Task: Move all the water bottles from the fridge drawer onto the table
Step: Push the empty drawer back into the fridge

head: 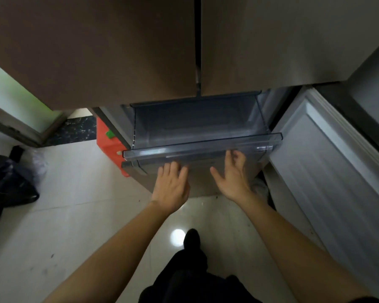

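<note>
Below drawer (201, 147) lip, both hands flat

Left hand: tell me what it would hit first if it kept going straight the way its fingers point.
Probably the clear plastic front lip of the pulled-out fridge drawer; the left hand sits just below it, fingers open. Depth is unclear.

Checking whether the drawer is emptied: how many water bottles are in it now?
0. The drawer shows only bare clear plastic; both hands are open at its front lip. The back under the doors is dim.
</note>
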A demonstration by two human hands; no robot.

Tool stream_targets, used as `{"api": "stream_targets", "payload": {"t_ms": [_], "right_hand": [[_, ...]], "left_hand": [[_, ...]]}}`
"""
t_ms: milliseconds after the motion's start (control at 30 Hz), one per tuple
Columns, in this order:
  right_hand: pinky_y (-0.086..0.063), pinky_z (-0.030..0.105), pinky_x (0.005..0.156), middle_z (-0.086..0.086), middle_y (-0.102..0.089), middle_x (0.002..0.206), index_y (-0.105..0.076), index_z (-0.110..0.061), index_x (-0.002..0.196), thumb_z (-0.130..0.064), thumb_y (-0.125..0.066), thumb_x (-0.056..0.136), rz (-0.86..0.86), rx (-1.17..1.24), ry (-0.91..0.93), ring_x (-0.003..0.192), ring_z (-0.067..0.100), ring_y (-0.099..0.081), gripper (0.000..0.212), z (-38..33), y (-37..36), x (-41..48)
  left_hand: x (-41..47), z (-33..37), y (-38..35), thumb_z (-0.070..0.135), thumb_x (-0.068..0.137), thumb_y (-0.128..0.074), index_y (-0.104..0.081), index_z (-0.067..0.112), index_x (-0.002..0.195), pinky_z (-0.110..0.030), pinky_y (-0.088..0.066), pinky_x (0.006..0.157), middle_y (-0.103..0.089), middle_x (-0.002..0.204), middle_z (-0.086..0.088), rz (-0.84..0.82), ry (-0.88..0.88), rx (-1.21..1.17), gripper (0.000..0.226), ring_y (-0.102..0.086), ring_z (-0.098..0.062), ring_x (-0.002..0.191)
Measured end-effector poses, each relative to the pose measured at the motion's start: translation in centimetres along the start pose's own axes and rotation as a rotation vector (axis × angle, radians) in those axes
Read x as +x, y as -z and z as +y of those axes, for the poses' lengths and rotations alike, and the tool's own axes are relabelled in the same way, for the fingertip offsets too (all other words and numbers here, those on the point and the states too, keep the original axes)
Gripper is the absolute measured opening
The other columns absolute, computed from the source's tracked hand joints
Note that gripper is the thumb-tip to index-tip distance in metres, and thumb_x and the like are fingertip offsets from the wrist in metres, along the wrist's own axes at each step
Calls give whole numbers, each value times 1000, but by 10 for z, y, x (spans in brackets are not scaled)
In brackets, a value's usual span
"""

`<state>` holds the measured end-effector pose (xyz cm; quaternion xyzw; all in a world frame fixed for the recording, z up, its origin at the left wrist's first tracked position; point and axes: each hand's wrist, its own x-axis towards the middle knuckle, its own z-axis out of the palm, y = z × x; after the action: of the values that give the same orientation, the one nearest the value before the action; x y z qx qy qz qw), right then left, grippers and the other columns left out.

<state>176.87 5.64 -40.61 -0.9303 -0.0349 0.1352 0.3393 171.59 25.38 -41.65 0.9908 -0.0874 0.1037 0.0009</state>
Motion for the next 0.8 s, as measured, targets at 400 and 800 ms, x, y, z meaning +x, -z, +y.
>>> {"api": "stream_targets", "payload": {"t_ms": [400,800], "right_hand": [[-4,55,122,7,31,162,6,-30,160,-44,-53,99,-98,-388,113,150,36,19,86,10,-10,44],[-2,53,122,1,17,166,8,-21,159,-38,-61,93,-30,-499,85,152,39,6,97,-3,2,122]], "left_hand": [[42,-30,-20,47,94,-51,9,12,157,-60,-4,121,15,165,-12,-405,176,105,94,13,-31,152],[113,-71,-26,43,88,-63,17,17,156,-64,-3,119,25,163,-6,-490,163,124,109,17,-29,151]]}}
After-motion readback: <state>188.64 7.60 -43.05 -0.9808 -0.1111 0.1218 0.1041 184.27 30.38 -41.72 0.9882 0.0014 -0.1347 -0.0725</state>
